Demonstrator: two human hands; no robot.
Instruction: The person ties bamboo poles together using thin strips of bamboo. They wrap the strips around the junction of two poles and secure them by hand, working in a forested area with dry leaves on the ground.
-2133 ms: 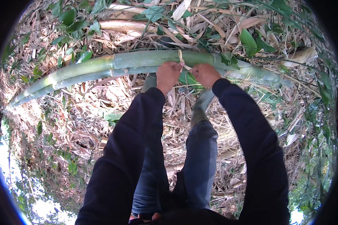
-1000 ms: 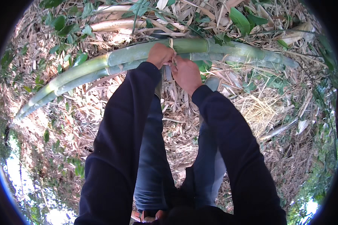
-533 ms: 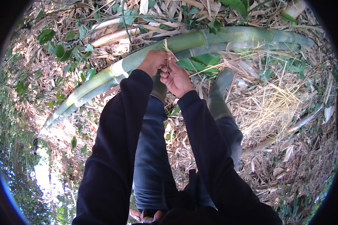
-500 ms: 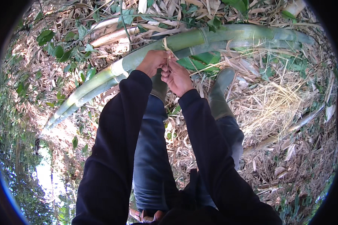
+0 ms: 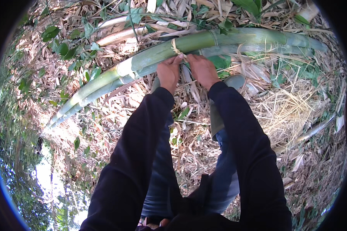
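Note:
Two long green bamboo poles (image 5: pixel 150 54) lie side by side across the ground in front of me, bent to an arc by the lens. A pale straw-coloured strip (image 5: pixel 175 47) loops round the poles and is twisted at the near side. My left hand (image 5: pixel 168 75) is closed at this twist, its thumb tip against the lower pole. Close beside it, my right hand (image 5: pixel 203 70) is closed too, fingers bent down by the strip's end. Both seem to pinch the strip, though most fingertips are hidden behind the hands and the lower pole.
Dry leaves and bamboo litter cover the ground. A heap of straw-coloured strips (image 5: pixel 291 109) lies at the right. My boots (image 5: pixel 218 115) stand just short of the poles. Green-leaved plants (image 5: pixel 61 48) grow at the far left, and a thin stem (image 5: pixel 131 19) rises behind the poles.
My hands have moved apart and lower, from holding the strip together above the poles to either side of its twist. The strip now lies closer against the bamboo.

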